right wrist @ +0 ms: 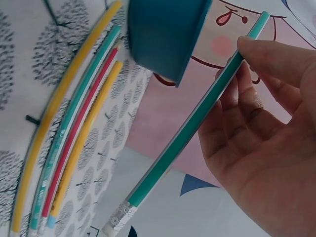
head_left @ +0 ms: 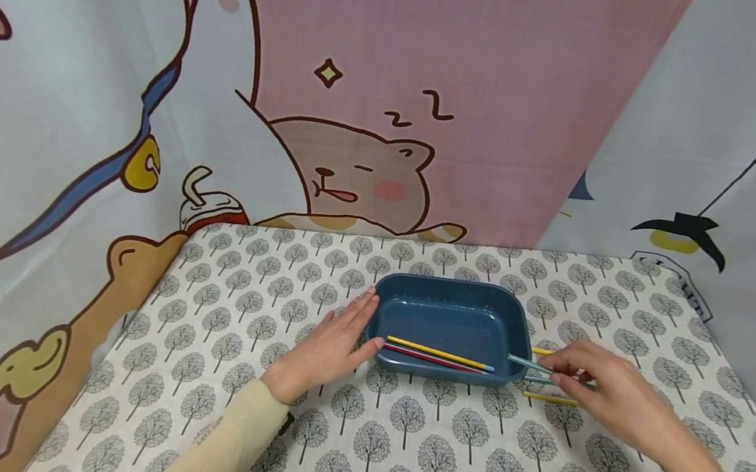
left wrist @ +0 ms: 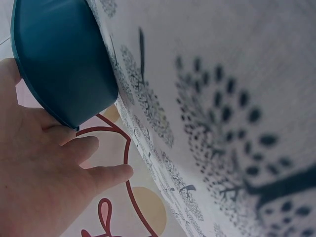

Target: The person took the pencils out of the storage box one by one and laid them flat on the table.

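A dark blue rectangular dish [head_left: 449, 319] stands on the cloth. Inside it, along the near side, lie a yellow pencil [head_left: 441, 354] and a red pencil [head_left: 434, 359]. My left hand [head_left: 329, 346] rests with straight fingers against the dish's left rim. In my right hand [head_left: 604, 382], thumb and fingers pinch a green pencil [right wrist: 185, 133] with a white eraser end; its other end reaches over the dish's right rim. Below that hand, on the cloth, lie a green pencil [right wrist: 74, 128], a red pencil [right wrist: 81, 131] and two yellow pencils, one of them an outer yellow pencil [right wrist: 47, 123].
A white cloth [head_left: 245, 393] printed with grey trees covers the table. Behind it hangs a pink and white curtain [head_left: 507, 110] with cartoon animals. Dark straps show at both wrists.
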The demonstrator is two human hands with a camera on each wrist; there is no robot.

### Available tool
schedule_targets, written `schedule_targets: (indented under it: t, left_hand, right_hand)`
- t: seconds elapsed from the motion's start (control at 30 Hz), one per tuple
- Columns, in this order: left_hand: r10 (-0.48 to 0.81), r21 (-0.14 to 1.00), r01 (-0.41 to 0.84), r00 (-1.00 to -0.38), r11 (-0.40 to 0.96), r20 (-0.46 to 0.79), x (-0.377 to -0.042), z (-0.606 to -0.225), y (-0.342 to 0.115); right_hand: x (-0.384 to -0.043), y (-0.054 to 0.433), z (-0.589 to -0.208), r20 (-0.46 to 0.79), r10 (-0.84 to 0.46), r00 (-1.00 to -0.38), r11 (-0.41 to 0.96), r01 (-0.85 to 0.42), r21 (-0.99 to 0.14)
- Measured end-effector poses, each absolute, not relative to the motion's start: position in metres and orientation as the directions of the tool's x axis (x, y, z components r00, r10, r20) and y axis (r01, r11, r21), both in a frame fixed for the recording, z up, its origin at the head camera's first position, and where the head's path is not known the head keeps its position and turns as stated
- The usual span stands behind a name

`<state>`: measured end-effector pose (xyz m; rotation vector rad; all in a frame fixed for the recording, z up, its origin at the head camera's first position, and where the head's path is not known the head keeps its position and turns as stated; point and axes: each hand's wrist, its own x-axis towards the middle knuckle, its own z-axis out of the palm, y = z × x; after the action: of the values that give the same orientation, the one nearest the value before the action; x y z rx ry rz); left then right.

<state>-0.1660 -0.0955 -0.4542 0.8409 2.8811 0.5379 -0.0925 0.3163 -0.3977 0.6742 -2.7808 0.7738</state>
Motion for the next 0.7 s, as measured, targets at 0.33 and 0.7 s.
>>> schedule_targets:
  t: [0.33,0.7]
  left_hand:
    - [0.542,0.356,0.510,-0.841,0.783,0.013,-0.166,-0.454,-0.096]
    - [0.545,0.355,0.514,-0.838,0.780,0.017,-0.166,-0.454,-0.096]
  right_hand:
    - [-0.086,0.329,-0.408,0.267,-0.382,-0.885,0.777,-0.464,-0.426]
    - [-0.081,0.338,-0.426,0.211,-0.383,-0.899,0.790,-0.437,-0.431]
